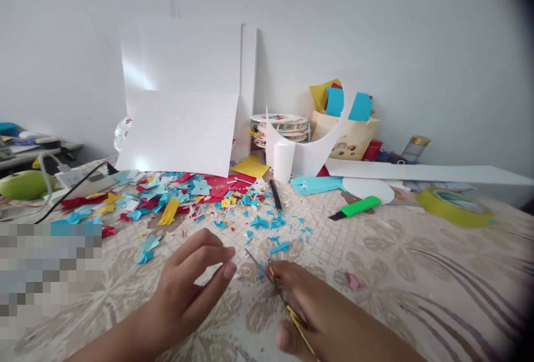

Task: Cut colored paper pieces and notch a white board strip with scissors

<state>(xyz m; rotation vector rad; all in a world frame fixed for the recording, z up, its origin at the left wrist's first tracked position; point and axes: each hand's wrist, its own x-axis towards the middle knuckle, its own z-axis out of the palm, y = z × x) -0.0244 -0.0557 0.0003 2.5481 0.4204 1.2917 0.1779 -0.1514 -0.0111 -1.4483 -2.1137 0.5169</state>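
My right hand is closed around a pair of scissors with gold-coloured handles. Their blades point forward and to the left, above the patterned tablecloth, with a bit of blue paper showing beside them. My left hand is held just left of the blade tips. Its thumb and forefinger curve toward each other with a small gap, and I see nothing between them. Small blue paper scraps lie beyond both hands, and a narrow blue strip rests just past the scissors.
Cut paper flowers are heaped at the left. A black pen, green cutter knife, white cup and yellow tape roll lie farther out. White boards lean on the wall. A power strip sits left.
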